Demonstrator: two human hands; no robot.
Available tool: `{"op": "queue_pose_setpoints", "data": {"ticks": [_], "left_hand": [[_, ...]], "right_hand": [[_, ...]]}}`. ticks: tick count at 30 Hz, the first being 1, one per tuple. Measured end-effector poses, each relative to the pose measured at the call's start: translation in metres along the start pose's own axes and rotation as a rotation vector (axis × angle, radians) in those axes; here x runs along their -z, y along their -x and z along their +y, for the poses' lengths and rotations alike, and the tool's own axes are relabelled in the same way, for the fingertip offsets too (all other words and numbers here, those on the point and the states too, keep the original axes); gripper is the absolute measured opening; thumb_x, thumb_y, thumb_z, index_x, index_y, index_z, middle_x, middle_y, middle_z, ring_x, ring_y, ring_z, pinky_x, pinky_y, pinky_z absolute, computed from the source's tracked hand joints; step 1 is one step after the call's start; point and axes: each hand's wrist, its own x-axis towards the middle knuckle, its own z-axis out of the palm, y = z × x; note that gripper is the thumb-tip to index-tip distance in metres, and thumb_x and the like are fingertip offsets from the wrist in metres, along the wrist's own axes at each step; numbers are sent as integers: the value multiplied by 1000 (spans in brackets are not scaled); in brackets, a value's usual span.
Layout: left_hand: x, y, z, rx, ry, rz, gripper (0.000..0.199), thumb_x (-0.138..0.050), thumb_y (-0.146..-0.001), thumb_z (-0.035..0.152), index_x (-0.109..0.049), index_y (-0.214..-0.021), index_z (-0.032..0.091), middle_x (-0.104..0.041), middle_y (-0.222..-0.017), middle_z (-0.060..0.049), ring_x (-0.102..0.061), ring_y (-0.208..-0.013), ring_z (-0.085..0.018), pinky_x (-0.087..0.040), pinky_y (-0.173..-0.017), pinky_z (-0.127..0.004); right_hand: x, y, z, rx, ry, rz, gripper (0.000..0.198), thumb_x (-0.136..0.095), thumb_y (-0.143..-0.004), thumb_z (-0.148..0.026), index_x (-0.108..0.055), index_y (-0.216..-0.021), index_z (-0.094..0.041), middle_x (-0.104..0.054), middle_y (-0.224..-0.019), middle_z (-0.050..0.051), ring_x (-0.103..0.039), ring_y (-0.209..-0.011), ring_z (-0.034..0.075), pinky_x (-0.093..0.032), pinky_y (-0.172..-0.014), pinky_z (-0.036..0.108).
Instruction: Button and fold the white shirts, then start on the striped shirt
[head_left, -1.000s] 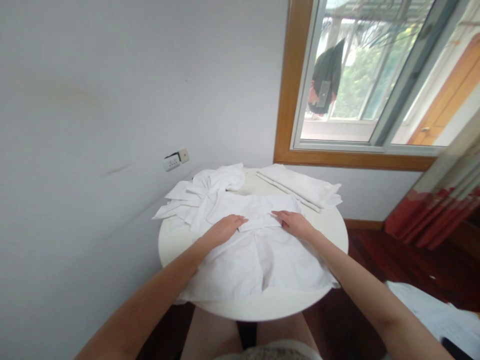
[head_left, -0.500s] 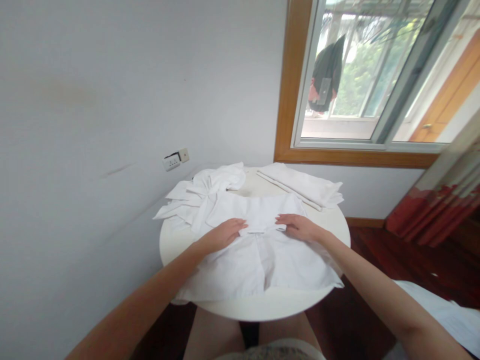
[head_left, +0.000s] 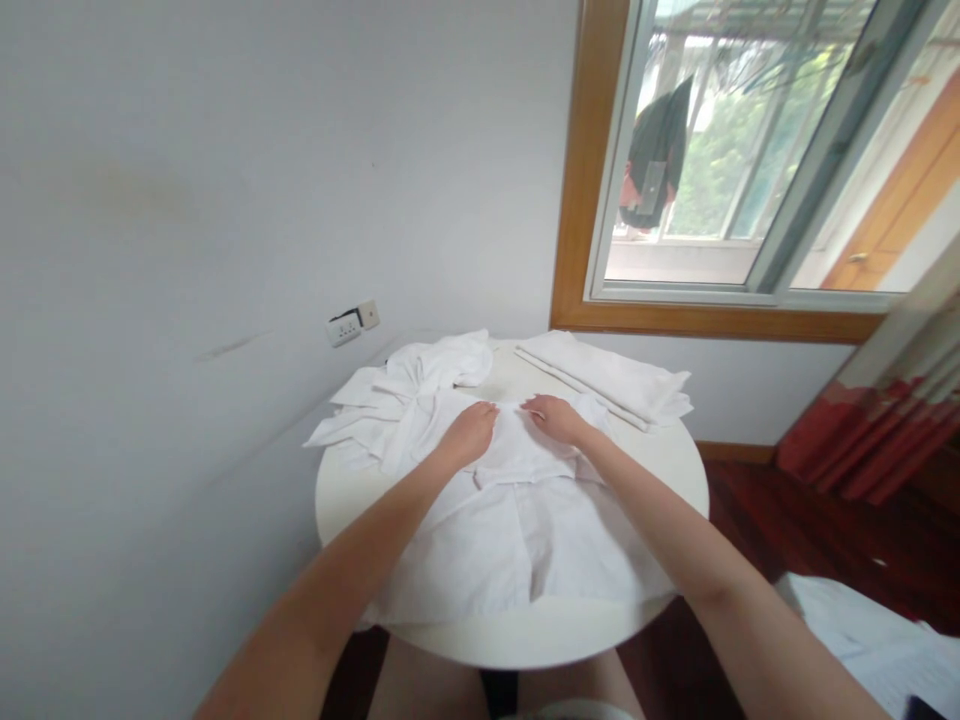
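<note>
A white garment (head_left: 487, 550) lies spread over the round white table (head_left: 480, 645), with a slit or fold running down its near part. Its upper part is folded over, making a straight edge across the middle. At the far edge of that folded part, my left hand (head_left: 472, 432) has its fingers closed on the cloth. My right hand (head_left: 553, 416) pinches the same edge a short way to the right, thumb and fingers curled together. Both forearms pass over the garment's sides and hide parts of it.
A loosely crumpled white cloth (head_left: 375, 400) lies at the table's back left, partly over its edge. At the back right is a flat folded white cloth (head_left: 607, 375). A wall with a socket (head_left: 345, 328) borders the left; a window (head_left: 720, 200) and curtain (head_left: 855, 430) are beyond.
Both hands have moved away from me, from the fold's near edge to its far edge, and closer together. Their flat, spread fingers have closed on the cloth.
</note>
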Motion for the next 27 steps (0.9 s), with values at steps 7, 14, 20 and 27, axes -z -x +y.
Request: {"op": "queue_pose_setpoints", "data": {"ticks": [7, 14, 20, 27], "left_hand": [[-26, 12, -37, 152, -133, 33, 43, -36, -93, 29, -52, -132, 16, -47, -141, -13, -36, -135, -26, -24, -113, -45], [-21, 26, -62, 136, -151, 105, 47, -37, -93, 39, -48, -136, 22, -41, -146, -9, -29, -139, -24, -22, -114, -43], [-29, 26, -67, 131, -175, 180, 48, -40, -92, 41, -51, -134, 20, -41, -146, -11, -29, -139, -26, -21, -115, -44], [-25, 30, -71, 168, -161, 215, 49, -42, -91, 42, -50, -135, 22, -38, -148, -9, -23, -141, -24, -14, -117, -48]], "right_hand": [[-50, -12, -7, -225, 9, -82, 65, -23, -91, -64, -27, -147, -30, -18, -156, 4, -11, -143, 31, -5, -108, 64], [-53, -4, 16, -387, 52, -71, 71, -12, -91, -67, -24, -148, -27, -15, -157, 6, -8, -143, 29, -2, -109, 62], [-47, 12, 56, -511, 150, -27, 68, -12, -93, -63, -26, -148, -26, -17, -156, 6, -10, -143, 26, -6, -111, 56], [-51, 20, 72, -560, 195, 87, 67, -15, -94, -59, -29, -147, -20, -26, -153, 10, -18, -141, 27, -13, -112, 48]]}}
